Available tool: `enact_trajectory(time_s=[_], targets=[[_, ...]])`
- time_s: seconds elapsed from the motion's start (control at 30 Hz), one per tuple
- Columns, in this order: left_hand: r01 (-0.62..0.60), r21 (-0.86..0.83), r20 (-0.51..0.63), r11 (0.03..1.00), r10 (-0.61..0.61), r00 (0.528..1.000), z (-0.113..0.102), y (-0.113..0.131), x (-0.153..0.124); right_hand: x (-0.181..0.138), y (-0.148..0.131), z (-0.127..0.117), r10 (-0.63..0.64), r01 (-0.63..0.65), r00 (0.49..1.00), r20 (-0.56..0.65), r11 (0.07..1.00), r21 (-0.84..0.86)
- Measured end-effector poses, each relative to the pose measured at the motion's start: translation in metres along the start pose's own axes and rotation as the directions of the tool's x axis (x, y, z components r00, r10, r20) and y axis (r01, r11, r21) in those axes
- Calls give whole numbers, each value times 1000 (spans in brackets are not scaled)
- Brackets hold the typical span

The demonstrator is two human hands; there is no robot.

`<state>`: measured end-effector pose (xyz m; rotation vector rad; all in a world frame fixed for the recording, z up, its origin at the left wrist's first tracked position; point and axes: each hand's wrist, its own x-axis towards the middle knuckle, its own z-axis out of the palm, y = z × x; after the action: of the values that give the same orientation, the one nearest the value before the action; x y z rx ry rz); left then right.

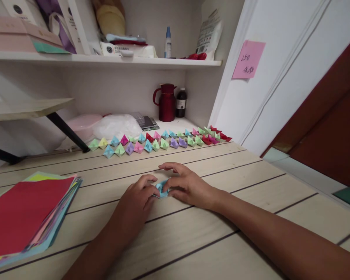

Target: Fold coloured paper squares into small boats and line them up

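Observation:
A small light-blue folded paper boat [162, 189] rests on the wood-plank tabletop between my two hands. With thumb and fingers closed, my left hand [140, 194] holds its left end. My right hand [189, 187] grips the other end, a fingertip pressing into the boat's middle and the thumb along its near side; its other fingers are raised and bent beyond the boat. Part of the boat is covered by fingertips. Behind my hands stand two long rows of finished paper boats [138, 147] in green, blue, pink, purple, yellow and red.
A stack of coloured paper [32, 214], red sheet on top, lies at the left. Behind the boats are a dark-red jug [167, 103], a dark bottle [181, 103] and a white plastic bag [116, 127]. A black-legged wooden stand [32, 109] reaches in from the left.

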<state>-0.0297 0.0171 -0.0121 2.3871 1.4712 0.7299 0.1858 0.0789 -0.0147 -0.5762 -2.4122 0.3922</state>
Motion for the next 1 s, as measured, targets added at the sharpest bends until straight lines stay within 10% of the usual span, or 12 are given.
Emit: enact_trajectory(time_s=[1.0], targets=[[23,-73,-112,997,-31,993,-6,0,-8,0,3,-11,192,-183,981,-22,961,209]])
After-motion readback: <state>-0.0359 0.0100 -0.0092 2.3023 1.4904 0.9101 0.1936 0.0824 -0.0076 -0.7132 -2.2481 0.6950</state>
